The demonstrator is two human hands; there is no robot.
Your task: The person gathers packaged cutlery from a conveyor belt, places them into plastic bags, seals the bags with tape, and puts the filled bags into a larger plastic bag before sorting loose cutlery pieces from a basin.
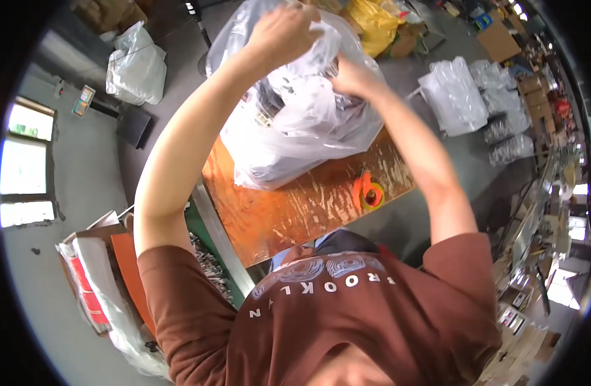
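A large clear plastic bag [289, 145], bulging with dark and whitish contents, sits on a worn wooden tabletop [263, 219]. High over the bag's far left side, my left hand [284, 37] is closed with its fingers bent round the bag's film. My right hand [354, 78] is lower, on the bag's right side, closed on gathered plastic; the folds partly cover its fingertips. What fills the bag is mostly hidden by crumpled film. Near the table's front right edge lie an orange and a yellow tape roll [372, 195], apart from both hands.
A filled white bag [136, 67] stands on the floor at left, near a dark flat box [134, 126]. Plastic-wrapped packs [455, 96] lie at right. Behind the table is a yellow bag [374, 26]. Wrapped goods [89, 283] lean at lower left.
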